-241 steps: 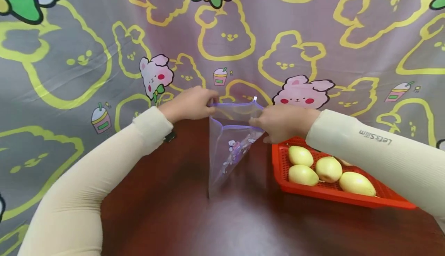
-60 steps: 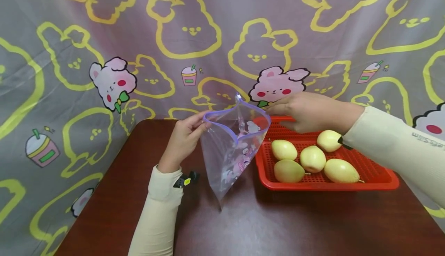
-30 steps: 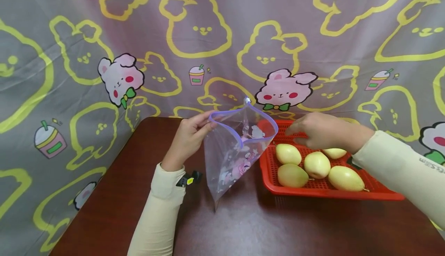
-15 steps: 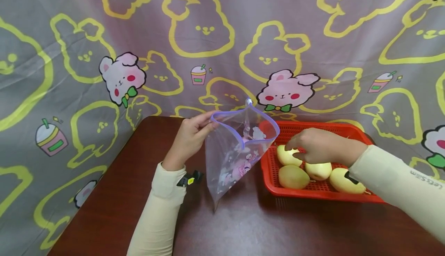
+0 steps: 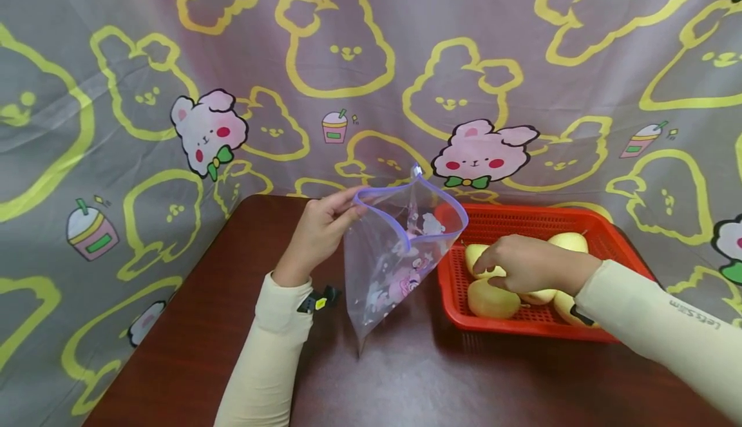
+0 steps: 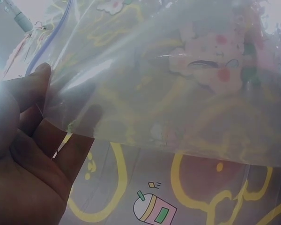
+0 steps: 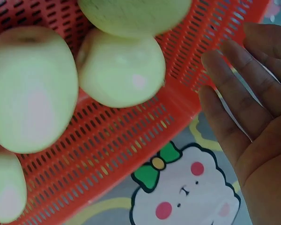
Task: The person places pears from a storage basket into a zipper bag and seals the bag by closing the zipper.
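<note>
My left hand (image 5: pixel 315 230) pinches the left corner of a clear slider zip bag (image 5: pixel 382 266) between thumb and fingers. The bag's purple-edged mouth gapes, and pink cartoon prints show on its side. In the left wrist view, the thumb and fingers lie on either side of the bag film (image 6: pixel 145 79). My right hand (image 5: pixel 524 263) hovers over the red basket (image 5: pixel 522 329), fingers bent loosely down toward a pear (image 5: pixel 478 259). A nearer pear (image 5: pixel 493 299) lies just below the fingertips. The right wrist view has the palm bare and the fingers (image 7: pixel 234 98) apart from the pears.
Several yellow-green pears lie in the basket, one at its back (image 5: pixel 569 241); the right hand and sleeve partly cover others. Basket and bag stand close together on a dark red-brown table (image 5: pixel 406 375). A cartoon-print curtain (image 5: pixel 371 60) hangs behind the table.
Both hands held the bag's mouth earlier; the right hand has since let go, moved right and sunk over the pears. The left hand keeps its pinch on the bag, now wider at the mouth.
</note>
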The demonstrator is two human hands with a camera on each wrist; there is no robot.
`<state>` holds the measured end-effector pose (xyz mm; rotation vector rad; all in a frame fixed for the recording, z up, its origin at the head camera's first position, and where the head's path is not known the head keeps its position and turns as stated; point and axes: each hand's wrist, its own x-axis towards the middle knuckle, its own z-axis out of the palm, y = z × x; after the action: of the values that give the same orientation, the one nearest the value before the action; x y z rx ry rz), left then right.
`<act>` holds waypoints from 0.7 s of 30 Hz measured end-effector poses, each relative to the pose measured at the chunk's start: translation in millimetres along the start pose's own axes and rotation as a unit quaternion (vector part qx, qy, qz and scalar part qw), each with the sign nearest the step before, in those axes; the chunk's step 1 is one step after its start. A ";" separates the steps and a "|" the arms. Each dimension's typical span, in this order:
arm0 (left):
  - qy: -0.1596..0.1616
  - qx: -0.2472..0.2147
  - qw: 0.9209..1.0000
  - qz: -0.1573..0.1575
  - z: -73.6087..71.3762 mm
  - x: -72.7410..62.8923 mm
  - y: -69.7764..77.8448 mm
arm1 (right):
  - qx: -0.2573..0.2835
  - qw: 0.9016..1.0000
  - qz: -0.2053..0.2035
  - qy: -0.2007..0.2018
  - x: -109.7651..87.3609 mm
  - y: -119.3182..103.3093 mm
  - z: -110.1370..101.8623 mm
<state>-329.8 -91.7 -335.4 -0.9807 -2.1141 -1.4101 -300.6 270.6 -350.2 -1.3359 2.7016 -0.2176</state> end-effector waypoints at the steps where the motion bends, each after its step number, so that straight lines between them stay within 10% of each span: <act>1: -0.001 -0.001 1.000 0.001 0.1 0.1 0.4 | 0.005 1.000 0.003 -0.006 -0.4 -0.1 2.0; 21: -0.001 0.017 1.000 -0.004 -0.1 0.6 -0.7 | -0.003 0.997 0.058 -0.053 -6.2 -1.1 16.2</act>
<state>-330.7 -91.7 -335.4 -0.9620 -2.1400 -1.3720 -293.2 273.6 -365.6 -1.1534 2.6812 -0.1247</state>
